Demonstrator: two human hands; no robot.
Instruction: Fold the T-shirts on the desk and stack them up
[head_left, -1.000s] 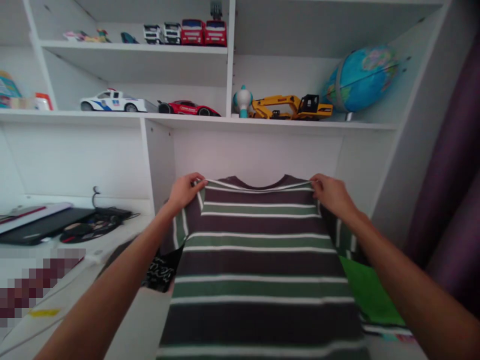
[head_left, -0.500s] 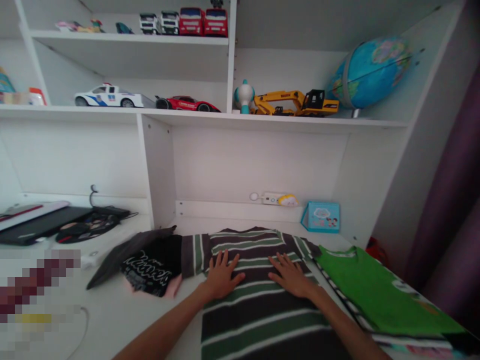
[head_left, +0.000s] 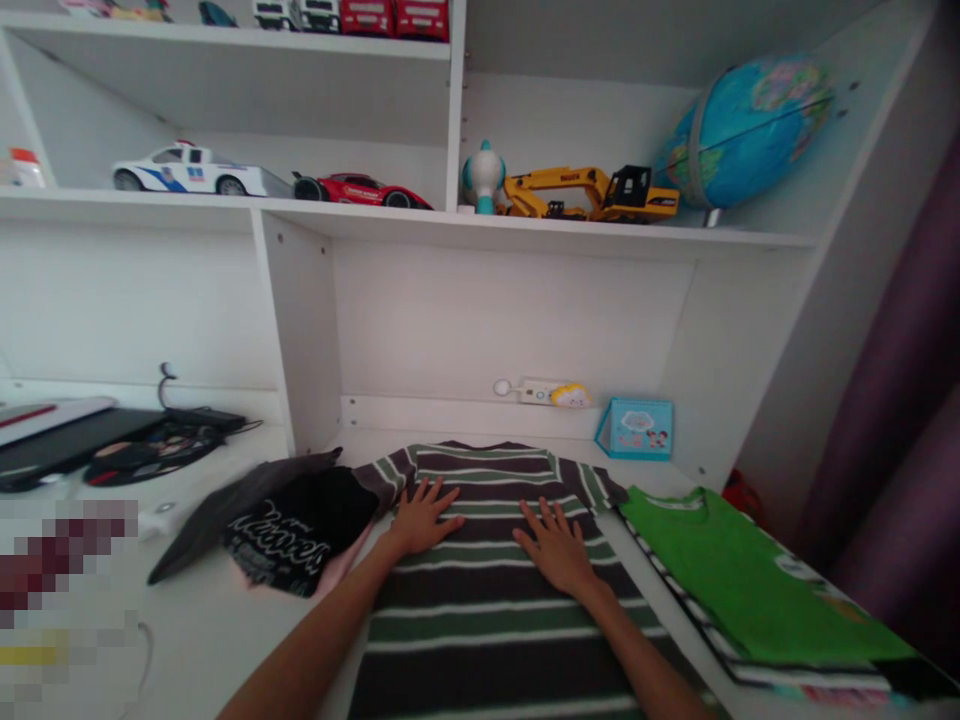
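Observation:
A striped T-shirt in dark grey, green and white lies spread on the white desk, its collar toward the back panel. My left hand rests flat on the left of its chest, fingers apart. On the right of the chest lies my right hand, also flat with spread fingers. Neither hand grips the cloth. Beside the left sleeve sits a bunched black garment with white lettering, partly over something pink. Right of the shirt is a stack of folded clothes, topped by a green shirt.
Above the desk, a shelf holds a white toy pickup, a red toy car, a yellow toy excavator and a globe. A blue desk calendar and a power strip are at the back. Cables lie left.
The shirt's left sleeve, straight out before, now slants downward, and the shirt lies flatter and longer. Both hands remain on the chest, slightly shifted. The view has moved a little.

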